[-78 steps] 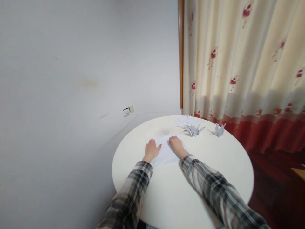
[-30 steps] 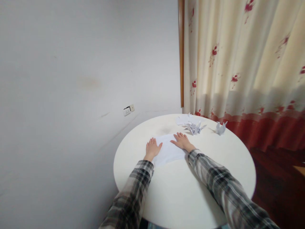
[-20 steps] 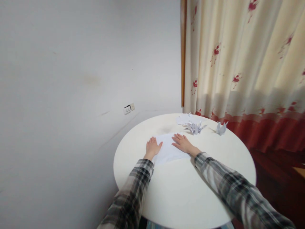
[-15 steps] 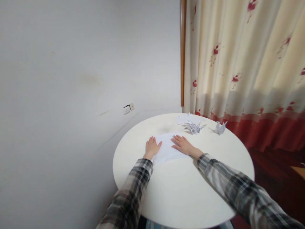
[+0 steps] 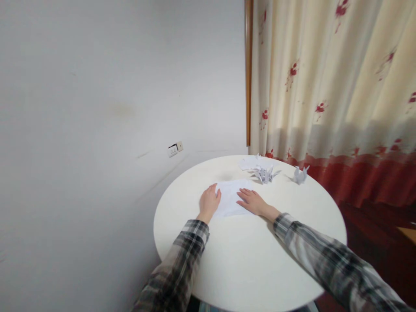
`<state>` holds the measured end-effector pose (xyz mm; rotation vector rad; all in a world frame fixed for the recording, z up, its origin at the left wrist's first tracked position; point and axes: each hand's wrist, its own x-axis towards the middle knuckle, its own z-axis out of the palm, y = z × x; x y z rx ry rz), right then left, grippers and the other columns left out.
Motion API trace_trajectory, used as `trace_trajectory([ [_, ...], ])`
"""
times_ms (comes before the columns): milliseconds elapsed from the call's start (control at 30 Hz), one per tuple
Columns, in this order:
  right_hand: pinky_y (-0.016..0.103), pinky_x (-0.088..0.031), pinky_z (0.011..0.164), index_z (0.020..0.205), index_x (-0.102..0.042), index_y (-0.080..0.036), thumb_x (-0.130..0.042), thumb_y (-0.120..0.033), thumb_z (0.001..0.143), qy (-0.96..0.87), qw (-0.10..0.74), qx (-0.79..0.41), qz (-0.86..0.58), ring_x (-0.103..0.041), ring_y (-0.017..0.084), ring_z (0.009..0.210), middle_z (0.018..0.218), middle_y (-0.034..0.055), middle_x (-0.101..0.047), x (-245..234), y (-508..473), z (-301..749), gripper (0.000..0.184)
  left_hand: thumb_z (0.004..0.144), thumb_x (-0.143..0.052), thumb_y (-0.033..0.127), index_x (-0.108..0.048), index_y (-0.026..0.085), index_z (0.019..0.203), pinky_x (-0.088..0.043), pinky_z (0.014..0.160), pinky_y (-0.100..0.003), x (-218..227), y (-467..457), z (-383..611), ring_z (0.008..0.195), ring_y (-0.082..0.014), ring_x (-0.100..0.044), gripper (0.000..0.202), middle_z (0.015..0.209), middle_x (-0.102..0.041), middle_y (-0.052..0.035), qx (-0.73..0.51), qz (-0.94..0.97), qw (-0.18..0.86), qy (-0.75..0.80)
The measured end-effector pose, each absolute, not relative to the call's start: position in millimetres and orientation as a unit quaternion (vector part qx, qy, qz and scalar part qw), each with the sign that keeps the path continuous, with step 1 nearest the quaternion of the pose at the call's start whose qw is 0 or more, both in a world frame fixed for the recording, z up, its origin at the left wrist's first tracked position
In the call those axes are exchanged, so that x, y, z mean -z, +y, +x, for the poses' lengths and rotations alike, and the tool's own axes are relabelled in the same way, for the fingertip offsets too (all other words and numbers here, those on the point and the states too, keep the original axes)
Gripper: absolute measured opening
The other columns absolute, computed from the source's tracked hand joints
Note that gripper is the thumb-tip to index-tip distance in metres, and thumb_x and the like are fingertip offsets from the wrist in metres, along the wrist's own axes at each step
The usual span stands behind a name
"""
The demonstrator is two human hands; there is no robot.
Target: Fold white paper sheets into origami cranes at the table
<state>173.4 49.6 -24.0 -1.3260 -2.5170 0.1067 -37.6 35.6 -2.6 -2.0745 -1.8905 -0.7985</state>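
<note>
- White paper lies flat on the table, just below and right of the frame's centre.
- Your left hand touches its left edge; whether it pinches, I can't tell.
- Your right hand lies flat on its right part, apart from your left.
- Folded paper birds sit farther right.

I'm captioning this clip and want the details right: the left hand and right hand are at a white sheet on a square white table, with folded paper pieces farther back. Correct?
Not quite: the white table is round, as its curved edge shows in the head view. The left hand and right hand are at a white sheet, with folded paper pieces farther back.
</note>
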Motion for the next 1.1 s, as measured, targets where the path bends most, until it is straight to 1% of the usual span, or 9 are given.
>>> trace_trajectory([
  [100,0.043,-0.026,0.102,0.129,-0.043,-0.017,-0.031,-0.049,0.088,-0.863,0.174,-0.011,-0.473,-0.034,0.025,0.127,0.138,0.0121,-0.039,28,58,168,0.053,0.089,-0.029,0.032,-0.044,0.013,0.126,-0.036,0.098,-0.029,3,34,-26,0.113,-0.0165,-0.050,0.044,0.124,-0.055,-0.0087,0.277,-0.733,0.087,-0.615],
  [167,0.040,-0.030,0.101,0.127,-0.045,-0.015,-0.034,-0.046,0.088,-0.861,0.195,0.007,-0.471,-0.038,0.025,0.123,0.134,0.0139,-0.044,29,62,164,0.051,0.089,-0.030,0.035,-0.040,0.014,0.130,-0.035,0.100,-0.029,8,34,-20,0.117,-0.0166,-0.047,0.047,0.128,-0.051,-0.0088,0.242,-0.778,0.068,-0.576],
  [200,0.039,-0.031,0.100,0.126,-0.046,-0.014,-0.035,-0.044,0.088,-0.861,0.204,0.014,-0.466,-0.040,0.024,0.122,0.132,0.0146,-0.045,30,63,163,0.050,0.089,-0.031,0.038,-0.039,0.014,0.130,-0.032,0.102,-0.031,11,34,-19,0.121,-0.0180,-0.043,0.049,0.131,-0.048,-0.0095,0.212,-0.796,0.059,-0.564],
  [267,0.037,-0.032,0.100,0.126,-0.046,-0.013,-0.037,-0.042,0.088,-0.866,0.218,0.025,-0.449,-0.042,0.023,0.120,0.130,0.0156,-0.047,31,64,162,0.049,0.088,-0.028,0.046,-0.039,0.015,0.131,-0.027,0.105,-0.039,18,36,-18,0.129,-0.0229,-0.032,0.054,0.138,-0.039,-0.0101,0.144,-0.811,0.035,-0.566],
  [333,0.037,-0.033,0.100,0.126,-0.045,-0.012,-0.036,-0.043,0.089,-0.874,0.230,0.032,-0.426,-0.043,0.023,0.120,0.129,0.0161,-0.048,32,63,162,0.050,0.088,-0.024,0.050,-0.035,0.016,0.133,-0.023,0.107,-0.043,24,39,-20,0.133,-0.0244,-0.024,0.058,0.143,-0.031,-0.0094,0.101,-0.812,0.016,-0.575],
  [467,0.040,-0.034,0.099,0.126,-0.045,-0.014,-0.033,-0.049,0.089,-0.885,0.242,0.042,-0.396,-0.042,0.025,0.120,0.129,0.0164,-0.048,33,60,163,0.053,0.088,-0.020,0.052,-0.029,0.016,0.137,-0.018,0.108,-0.041,26,44,-24,0.135,-0.0226,-0.018,0.062,0.146,-0.024,-0.0085,0.071,-0.809,0.000,-0.584],
  [667,0.041,-0.034,0.099,0.127,-0.044,-0.012,-0.030,-0.050,0.089,-0.886,0.245,0.038,-0.393,-0.042,0.025,0.121,0.129,0.0164,-0.048,32,58,166,0.055,0.087,-0.016,0.053,-0.030,0.016,0.136,-0.017,0.108,-0.041,23,47,-30,0.135,-0.0220,-0.017,0.063,0.146,-0.024,-0.0083,0.068,-0.781,0.004,-0.621],
  [1100,0.038,-0.034,0.099,0.122,-0.047,-0.013,-0.033,-0.047,0.089,-0.886,0.257,0.027,-0.384,-0.045,0.023,0.116,0.123,0.0154,-0.052,28,50,181,0.049,0.087,-0.017,0.051,-0.031,0.014,0.136,-0.019,0.107,-0.040,23,59,-56,0.134,-0.0237,-0.019,0.063,0.146,-0.024,-0.0095,0.070,-0.707,0.023,-0.704],
])
